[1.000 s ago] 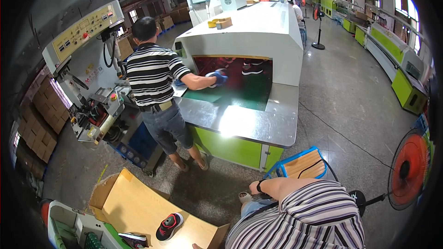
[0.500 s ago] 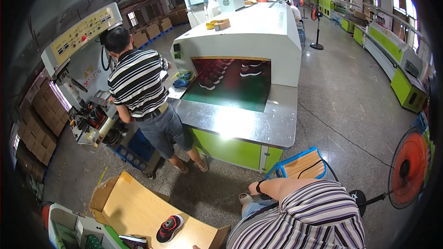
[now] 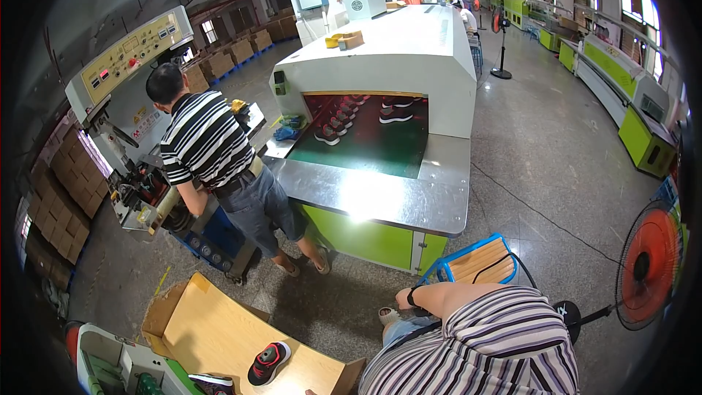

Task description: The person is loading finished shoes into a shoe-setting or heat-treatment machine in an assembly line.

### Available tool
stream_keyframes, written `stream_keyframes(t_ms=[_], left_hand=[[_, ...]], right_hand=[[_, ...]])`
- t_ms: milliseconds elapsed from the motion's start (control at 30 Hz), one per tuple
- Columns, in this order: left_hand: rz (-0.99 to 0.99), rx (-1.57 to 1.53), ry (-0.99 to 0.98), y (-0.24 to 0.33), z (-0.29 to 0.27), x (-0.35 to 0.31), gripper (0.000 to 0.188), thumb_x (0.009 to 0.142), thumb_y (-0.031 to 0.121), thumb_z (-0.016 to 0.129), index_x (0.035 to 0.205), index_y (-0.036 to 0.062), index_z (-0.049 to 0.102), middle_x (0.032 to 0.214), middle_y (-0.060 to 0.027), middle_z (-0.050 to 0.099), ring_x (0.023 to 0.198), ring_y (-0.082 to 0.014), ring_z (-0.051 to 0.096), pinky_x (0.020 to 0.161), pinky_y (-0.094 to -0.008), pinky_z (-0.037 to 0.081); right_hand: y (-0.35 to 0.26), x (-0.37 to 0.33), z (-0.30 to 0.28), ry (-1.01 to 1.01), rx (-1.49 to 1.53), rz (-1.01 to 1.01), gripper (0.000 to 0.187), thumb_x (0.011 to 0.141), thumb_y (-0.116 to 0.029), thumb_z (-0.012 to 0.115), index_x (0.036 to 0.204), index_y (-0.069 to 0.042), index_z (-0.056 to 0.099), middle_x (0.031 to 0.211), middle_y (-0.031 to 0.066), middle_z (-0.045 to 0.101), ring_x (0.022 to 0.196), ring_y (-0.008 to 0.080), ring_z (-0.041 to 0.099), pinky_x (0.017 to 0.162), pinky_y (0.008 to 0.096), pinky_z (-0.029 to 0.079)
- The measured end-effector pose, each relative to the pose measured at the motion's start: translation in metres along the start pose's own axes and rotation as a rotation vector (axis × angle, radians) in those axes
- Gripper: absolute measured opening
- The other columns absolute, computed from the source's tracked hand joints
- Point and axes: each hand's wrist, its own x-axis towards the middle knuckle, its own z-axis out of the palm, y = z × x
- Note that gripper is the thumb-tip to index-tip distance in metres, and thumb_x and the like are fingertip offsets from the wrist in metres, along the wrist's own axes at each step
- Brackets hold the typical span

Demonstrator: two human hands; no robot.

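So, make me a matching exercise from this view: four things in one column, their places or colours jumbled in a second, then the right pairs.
Column one:
1. Black-and-red shoe
2. Conveyor belt
3. Stool
4. Nearest fan

Column two:
A. Blue frame, wooden-looking seat
B. Red-orange blades
C. On a tan tabletop
D. Green surface with shoes on it

Right pairs: 1-C, 2-D, 3-A, 4-B.

The co-worker (image 3: 212,135) has turned (bending lower) from belt (image 3: 365,152) to machine (image 3: 140,111).
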Motion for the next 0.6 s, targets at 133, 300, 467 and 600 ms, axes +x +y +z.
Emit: stream_keyframes(t_ms=[133, 300, 467, 600], left_hand=[[-0.008, 0.003, -0.008, -0.002, 0.000, 0.005, 0.119, 0.074, 0.086, 0.035, 0.151, 0.0021, 0.000, 0.152, -0.0349, -0.002, 0.141, -0.0514, 0.000, 0.113, -0.0597, 0.005], [-0.018, -0.002, -0.002, -0.003, 0.002, 0.009, 0.120, 0.074, 0.086, 0.035, 0.151, 0.0024, -0.003, 0.153, -0.0347, -0.003, 0.141, -0.0517, 0.000, 0.113, -0.0600, 0.005], [-0.006, -0.009, 0.001, -0.002, -0.003, 0.007, 0.120, 0.074, 0.086, 0.035, 0.151, 0.0025, -0.004, 0.152, -0.0350, -0.003, 0.140, -0.0534, -0.001, 0.112, -0.0616, 0.005], [-0.002, 0.004, -0.007, -0.003, -0.007, 0.008, 0.120, 0.074, 0.086, 0.035, 0.151, 0.0028, -0.003, 0.152, -0.0350, -0.003, 0.140, -0.0535, 0.000, 0.112, -0.0615, 0.005]], right_hand=[[-0.006, -0.006, -0.005, 0.022, 0.012, -0.014, 0.034, 0.080, -0.028, 0.060, 0.094, 0.001, 0.070, 0.095, 0.0217, 0.068, 0.093, 0.0377, 0.064, 0.081, 0.0476, 0.049], [-0.014, -0.014, -0.016, -0.022, 0.032, -0.001, 0.034, 0.081, -0.028, 0.060, 0.094, 0.002, 0.070, 0.095, 0.0213, 0.068, 0.092, 0.0374, 0.064, 0.080, 0.0476, 0.049], [-0.014, -0.014, -0.014, -0.017, 0.000, -0.016, 0.034, 0.082, -0.028, 0.060, 0.094, 0.001, 0.071, 0.095, 0.0204, 0.068, 0.093, 0.0369, 0.064, 0.081, 0.0476, 0.049], [-0.012, -0.010, -0.011, 0.007, 0.031, -0.009, 0.035, 0.081, -0.031, 0.062, 0.093, 0.001, 0.071, 0.095, 0.0205, 0.069, 0.093, 0.0371, 0.064, 0.082, 0.0476, 0.049]])
